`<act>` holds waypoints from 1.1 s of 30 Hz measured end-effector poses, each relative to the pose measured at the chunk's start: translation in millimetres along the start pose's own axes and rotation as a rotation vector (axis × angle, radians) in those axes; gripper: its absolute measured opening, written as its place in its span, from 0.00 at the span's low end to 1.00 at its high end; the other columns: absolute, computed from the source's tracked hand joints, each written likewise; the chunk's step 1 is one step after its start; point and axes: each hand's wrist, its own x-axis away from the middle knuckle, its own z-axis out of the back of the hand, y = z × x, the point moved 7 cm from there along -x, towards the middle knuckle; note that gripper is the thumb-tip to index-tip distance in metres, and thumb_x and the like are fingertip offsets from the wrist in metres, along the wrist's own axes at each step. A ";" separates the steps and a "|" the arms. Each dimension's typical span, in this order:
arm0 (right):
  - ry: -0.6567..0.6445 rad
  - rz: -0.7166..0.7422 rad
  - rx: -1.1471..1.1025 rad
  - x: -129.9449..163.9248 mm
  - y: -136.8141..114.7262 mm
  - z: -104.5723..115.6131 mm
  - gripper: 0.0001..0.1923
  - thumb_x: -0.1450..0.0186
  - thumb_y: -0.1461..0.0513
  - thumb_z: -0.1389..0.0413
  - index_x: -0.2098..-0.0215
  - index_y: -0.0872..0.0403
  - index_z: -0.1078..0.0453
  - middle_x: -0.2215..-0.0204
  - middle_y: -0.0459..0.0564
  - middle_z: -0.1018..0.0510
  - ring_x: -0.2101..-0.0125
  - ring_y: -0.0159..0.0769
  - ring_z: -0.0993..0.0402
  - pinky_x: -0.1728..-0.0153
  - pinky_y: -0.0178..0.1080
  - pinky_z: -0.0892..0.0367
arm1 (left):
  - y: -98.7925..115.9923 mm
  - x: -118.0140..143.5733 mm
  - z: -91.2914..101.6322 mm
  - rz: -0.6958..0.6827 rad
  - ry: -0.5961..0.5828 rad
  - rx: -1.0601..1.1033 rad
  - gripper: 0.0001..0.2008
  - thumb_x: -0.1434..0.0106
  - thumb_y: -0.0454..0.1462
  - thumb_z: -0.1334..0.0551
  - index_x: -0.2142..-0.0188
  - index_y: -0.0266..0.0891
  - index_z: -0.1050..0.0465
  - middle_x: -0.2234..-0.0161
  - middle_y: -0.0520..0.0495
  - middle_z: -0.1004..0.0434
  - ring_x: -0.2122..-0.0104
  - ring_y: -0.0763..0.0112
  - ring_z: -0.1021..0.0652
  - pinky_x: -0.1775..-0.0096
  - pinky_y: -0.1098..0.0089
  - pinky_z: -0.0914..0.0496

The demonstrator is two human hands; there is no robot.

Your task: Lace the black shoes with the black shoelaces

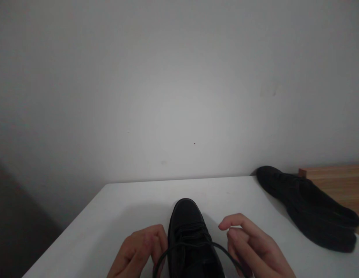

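While pinching one lace (164, 256) end at the near table (115, 208) edge, left hand (141, 251) closed on it, touching the black shoe (191, 239). Shoe long axis straight away toward the far edge, toe outward. Right hand (251, 247) just beside it, fingers curled on the other strand; second shoe (309, 208) at the right edge.

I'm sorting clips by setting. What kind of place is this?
Probably a plain room at home: a white table against a bare wall, a wooden surface beside it, and two black shoes, one between the hands, the other set aside.
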 end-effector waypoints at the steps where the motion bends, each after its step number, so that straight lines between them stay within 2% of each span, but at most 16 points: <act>1: -0.011 -0.011 0.009 -1.6 1.0 -1.3 0.27 0.36 0.38 0.48 0.58 0.52 0.31 0.82 0.36 0.43 0.80 0.29 0.50 0.78 0.34 0.52 | -1.1 -0.6 1.1 0.020 0.030 -0.054 0.33 0.29 0.55 0.51 0.83 0.39 0.32 0.79 0.50 0.34 0.78 0.70 0.32 0.72 0.70 0.37; 5: -0.079 -0.039 0.052 -6.9 7.5 -8.1 0.27 0.37 0.38 0.46 0.60 0.52 0.32 0.82 0.35 0.41 0.80 0.28 0.47 0.77 0.33 0.51 | -5.9 -4.4 1.7 0.108 0.091 -0.266 0.25 0.28 0.49 0.46 0.79 0.39 0.32 0.76 0.50 0.32 0.73 0.68 0.29 0.67 0.70 0.36; 7: -0.099 -0.044 0.081 -8.4 11.2 -9.8 0.25 0.36 0.39 0.45 0.61 0.52 0.32 0.81 0.37 0.38 0.79 0.28 0.45 0.77 0.33 0.49 | -9.9 -6.2 0.7 0.139 0.085 -0.265 0.22 0.29 0.48 0.44 0.76 0.40 0.31 0.74 0.50 0.31 0.71 0.67 0.29 0.65 0.71 0.35; 12: -0.086 -0.001 0.159 -9.2 10.5 -8.0 0.22 0.36 0.43 0.42 0.65 0.53 0.29 0.75 0.41 0.35 0.73 0.31 0.40 0.71 0.35 0.42 | -28.2 -5.2 -0.3 0.262 0.049 0.001 0.17 0.32 0.51 0.40 0.65 0.40 0.26 0.73 0.53 0.30 0.70 0.70 0.29 0.65 0.73 0.34; 15: -0.072 0.020 0.184 -9.3 8.2 -6.4 0.21 0.35 0.43 0.43 0.65 0.53 0.28 0.76 0.42 0.34 0.72 0.33 0.38 0.70 0.35 0.40 | -35.0 -3.6 -4.5 0.275 -0.014 0.112 0.18 0.35 0.51 0.37 0.67 0.38 0.26 0.74 0.53 0.29 0.72 0.73 0.28 0.67 0.74 0.33; 19: -0.090 -0.001 0.193 -10.6 11.9 -6.0 0.21 0.35 0.43 0.43 0.64 0.53 0.28 0.75 0.42 0.33 0.74 0.31 0.39 0.74 0.34 0.42 | -50.2 -0.9 -11.6 0.374 -0.060 0.251 0.19 0.39 0.53 0.34 0.65 0.39 0.29 0.80 0.56 0.31 0.82 0.77 0.32 0.78 0.77 0.36; 22: -0.099 -0.041 0.165 -11.5 17.4 -5.2 0.22 0.36 0.43 0.43 0.64 0.53 0.29 0.76 0.41 0.35 0.77 0.29 0.42 0.78 0.33 0.46 | -58.5 -0.8 -13.8 0.431 -0.062 0.230 0.21 0.42 0.54 0.32 0.66 0.40 0.31 0.83 0.58 0.32 0.85 0.78 0.33 0.80 0.77 0.37; 28: -0.100 -0.053 0.151 -12.5 21.7 -6.2 0.24 0.37 0.41 0.42 0.65 0.53 0.30 0.77 0.41 0.35 0.79 0.28 0.43 0.80 0.32 0.47 | -48.4 -2.6 -10.8 0.386 -0.052 0.083 0.21 0.41 0.53 0.32 0.71 0.37 0.32 0.79 0.56 0.34 0.78 0.76 0.34 0.73 0.75 0.40; 33: -0.107 -0.054 0.154 -14.1 19.4 -7.7 0.24 0.37 0.41 0.43 0.66 0.53 0.31 0.77 0.41 0.37 0.77 0.29 0.43 0.78 0.33 0.46 | -41.9 -1.7 -9.2 0.337 -0.065 -0.006 0.15 0.38 0.47 0.35 0.71 0.38 0.33 0.76 0.56 0.36 0.75 0.74 0.36 0.70 0.73 0.41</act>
